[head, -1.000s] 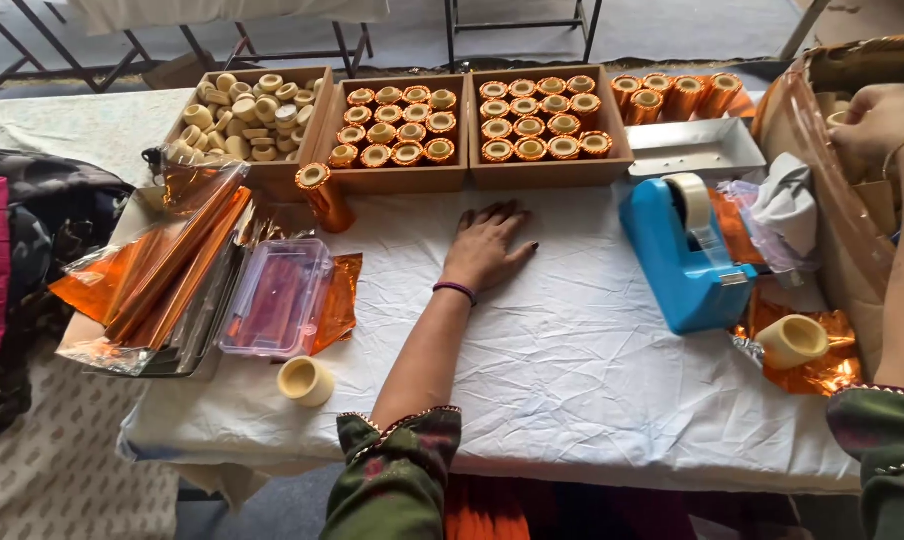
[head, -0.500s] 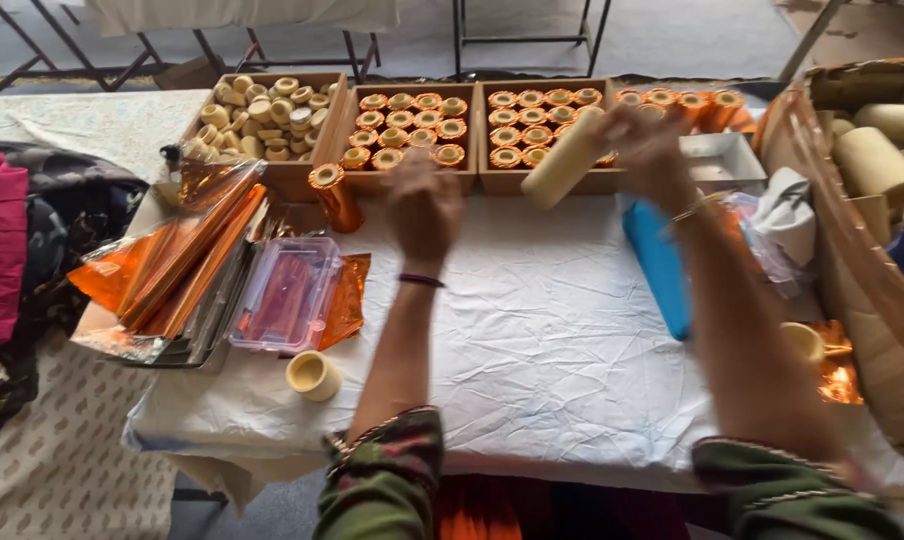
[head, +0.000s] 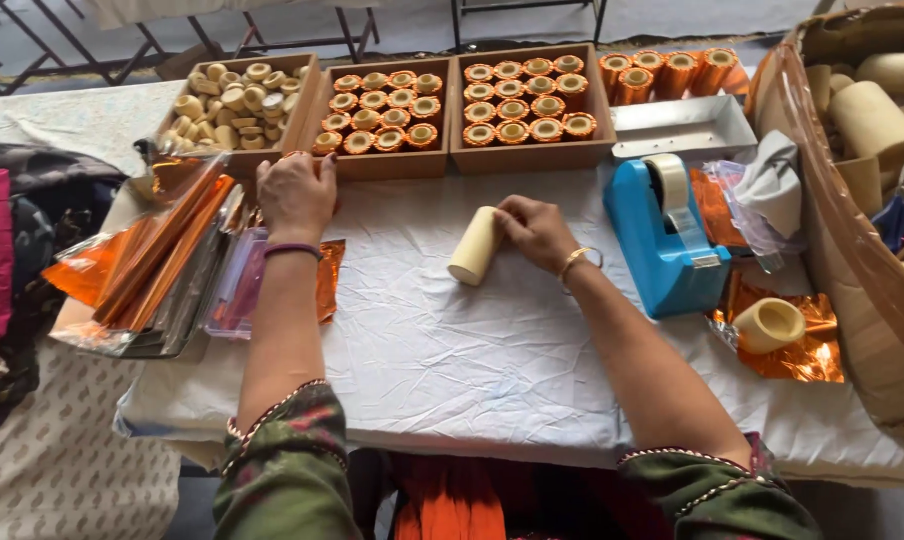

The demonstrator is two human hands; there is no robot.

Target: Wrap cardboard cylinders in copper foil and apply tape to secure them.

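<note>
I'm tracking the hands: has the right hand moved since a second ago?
Yes. The right hand came from the far right edge, beyond the blue tape dispenser, leftward to the cloth's middle, now holding a cream tube.

So the main thing here is a plain cream cardboard tube (head: pixel 475 246), short and stubby, no wrapping on it. It's lying on its side on the white cloth, angled a bit, lower end pointing toward the camera, roughly mid-counter. Its upper end is pinched in the right hand (head: pixel 535 230).
</note>
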